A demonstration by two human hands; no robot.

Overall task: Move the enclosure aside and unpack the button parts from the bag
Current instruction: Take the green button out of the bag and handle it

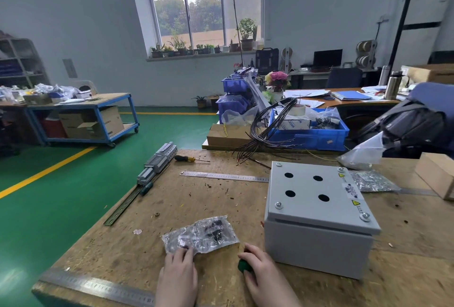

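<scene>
The left hand (180, 269) lies palm-down on the wooden workbench (196, 203), its fingertips pressing the near corner of a clear plastic bag (200, 234); the fingers are fairly flat and extended rather than curled, pinning the bag and not gripping it. The bag stretches away from that hand, up and to the right, crumpled, with dark button parts showing through the film. Just right of the left hand, the right hand (260, 271) rests on the bench with its fingers curled around a small green button part (244, 266), which pokes out at the thumb side. Immediately right of the right hand, close to its knuckles, stands the grey metal enclosure (317, 218), lid on, with four round holes in its top. Beyond both hands lies a steel ruler (223, 176), and a second ruler (98, 288) runs along the bench edge left of the left hand.
</scene>
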